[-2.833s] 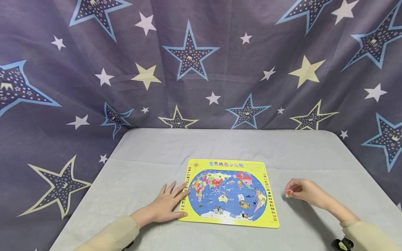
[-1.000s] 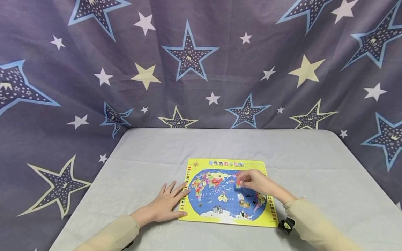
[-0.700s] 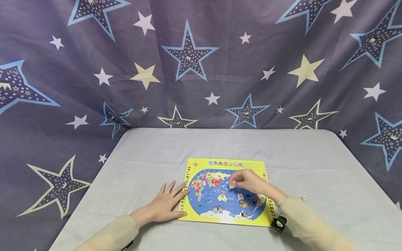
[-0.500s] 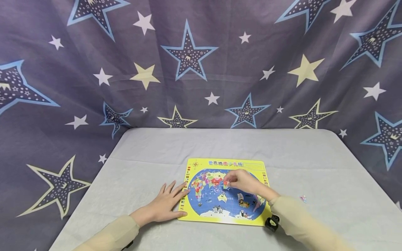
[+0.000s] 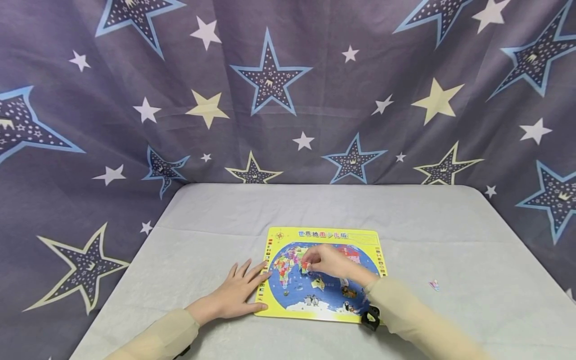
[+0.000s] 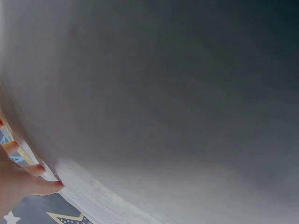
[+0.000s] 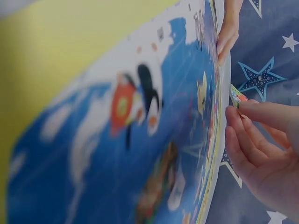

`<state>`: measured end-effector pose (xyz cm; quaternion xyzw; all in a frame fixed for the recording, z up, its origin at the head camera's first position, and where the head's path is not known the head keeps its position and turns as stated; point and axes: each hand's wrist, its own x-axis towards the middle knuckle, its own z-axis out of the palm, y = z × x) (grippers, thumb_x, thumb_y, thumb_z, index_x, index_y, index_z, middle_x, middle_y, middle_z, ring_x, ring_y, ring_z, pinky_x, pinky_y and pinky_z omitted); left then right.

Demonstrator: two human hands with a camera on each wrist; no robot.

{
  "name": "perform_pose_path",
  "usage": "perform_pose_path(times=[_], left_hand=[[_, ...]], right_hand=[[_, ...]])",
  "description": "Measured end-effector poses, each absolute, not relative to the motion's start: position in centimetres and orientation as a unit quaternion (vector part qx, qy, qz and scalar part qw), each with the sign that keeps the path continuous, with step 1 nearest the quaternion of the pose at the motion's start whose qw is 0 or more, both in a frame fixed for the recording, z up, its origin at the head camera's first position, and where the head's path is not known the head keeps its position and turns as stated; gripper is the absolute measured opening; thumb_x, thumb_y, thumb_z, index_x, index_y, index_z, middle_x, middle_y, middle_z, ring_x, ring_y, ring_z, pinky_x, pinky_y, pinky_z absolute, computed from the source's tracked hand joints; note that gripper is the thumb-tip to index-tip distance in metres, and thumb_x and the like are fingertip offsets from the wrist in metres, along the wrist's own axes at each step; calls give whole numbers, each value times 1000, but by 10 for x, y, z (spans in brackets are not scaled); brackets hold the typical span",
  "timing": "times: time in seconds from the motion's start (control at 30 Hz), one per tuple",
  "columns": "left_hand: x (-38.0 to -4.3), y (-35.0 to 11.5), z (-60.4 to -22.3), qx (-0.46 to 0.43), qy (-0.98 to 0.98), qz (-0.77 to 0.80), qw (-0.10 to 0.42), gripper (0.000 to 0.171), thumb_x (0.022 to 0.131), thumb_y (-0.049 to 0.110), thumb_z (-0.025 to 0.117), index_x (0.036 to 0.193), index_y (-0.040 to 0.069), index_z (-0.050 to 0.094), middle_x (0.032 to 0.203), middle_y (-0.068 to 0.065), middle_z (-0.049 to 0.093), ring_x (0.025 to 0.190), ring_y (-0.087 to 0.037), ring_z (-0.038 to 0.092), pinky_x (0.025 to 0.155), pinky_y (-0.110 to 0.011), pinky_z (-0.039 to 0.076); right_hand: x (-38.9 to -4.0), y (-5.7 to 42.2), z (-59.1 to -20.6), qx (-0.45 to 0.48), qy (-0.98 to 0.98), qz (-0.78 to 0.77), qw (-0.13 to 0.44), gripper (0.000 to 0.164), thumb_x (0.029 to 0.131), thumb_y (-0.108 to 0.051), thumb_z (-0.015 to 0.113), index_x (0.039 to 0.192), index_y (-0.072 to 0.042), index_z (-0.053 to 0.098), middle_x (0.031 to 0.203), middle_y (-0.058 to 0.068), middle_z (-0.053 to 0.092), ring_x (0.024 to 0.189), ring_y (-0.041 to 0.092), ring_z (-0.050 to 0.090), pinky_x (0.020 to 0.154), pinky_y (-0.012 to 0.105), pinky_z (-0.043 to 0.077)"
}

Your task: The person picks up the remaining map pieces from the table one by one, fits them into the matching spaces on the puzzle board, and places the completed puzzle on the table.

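A children's world map puzzle board (image 5: 292, 312) with a yellow border lies flat on the grey cloth. My left hand (image 5: 235, 296) rests with fingers spread across its left edge; in the left wrist view, those fingers (image 6: 44, 187) show only at the lower left. Above the upper left part of the map, my right hand (image 5: 330, 262) pinches a small red and green puzzle piece (image 7: 237, 95) between thumb and fingers. The right wrist view shows that piece tilted and apart from the board surface. Part of the map's right side is hidden under my right forearm and sleeve.
A small pink and white piece (image 5: 434, 285) lies on the cloth (image 5: 459, 260) to the right of the board. A dark curtain (image 5: 288, 125) with printed stars hangs behind the table. A black wrist device (image 5: 371, 318) hangs over the board's lower right edge.
My right hand has carried the pinched puzzle piece leftward from beside the board to over the map's upper left. The loose piece on the cloth has come into view. My left hand stays put.
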<state>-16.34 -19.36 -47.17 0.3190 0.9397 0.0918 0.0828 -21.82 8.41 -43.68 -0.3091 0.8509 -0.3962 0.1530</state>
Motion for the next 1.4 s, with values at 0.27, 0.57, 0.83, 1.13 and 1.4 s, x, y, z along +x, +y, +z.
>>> perform_pose_path(times=[0.27,0.57,0.83,1.13,1.4], left_hand=[[-163,-193,-471,323,938,97,79,73,82,64,38,139,19,30,147,-4,18,130,-42,13,97,-64,10],[-164,-194,-471,316,939,99,89,74,81,66,36,140,22,27,148,-2,15,131,-40,10,98,-63,9],[-164,-194,-470,317,940,96,86,74,81,66,36,140,22,28,148,-2,15,130,-41,11,97,-63,10],[-164,-194,-471,318,940,91,83,74,81,66,35,140,22,27,148,-2,15,130,-40,11,97,-63,10],[-164,-193,-471,324,938,96,72,73,82,64,38,139,20,30,147,-4,18,129,-42,13,96,-64,11]], right_hand=[[-217,70,-438,-318,848,-397,148,16,82,-1,59,97,-1,64,83,4,63,69,11,57,59,22,47],[-218,55,-441,-316,840,-413,152,15,80,3,60,93,0,65,82,7,63,68,13,58,59,21,47],[-218,45,-445,-342,838,-404,134,14,78,4,61,91,2,66,80,8,64,67,12,57,60,19,46],[-216,37,-445,-327,845,-400,140,14,79,2,61,92,2,67,81,8,65,68,12,58,58,19,47],[-215,33,-448,-327,847,-395,136,15,79,1,62,93,2,67,83,9,66,71,14,60,62,18,47]])
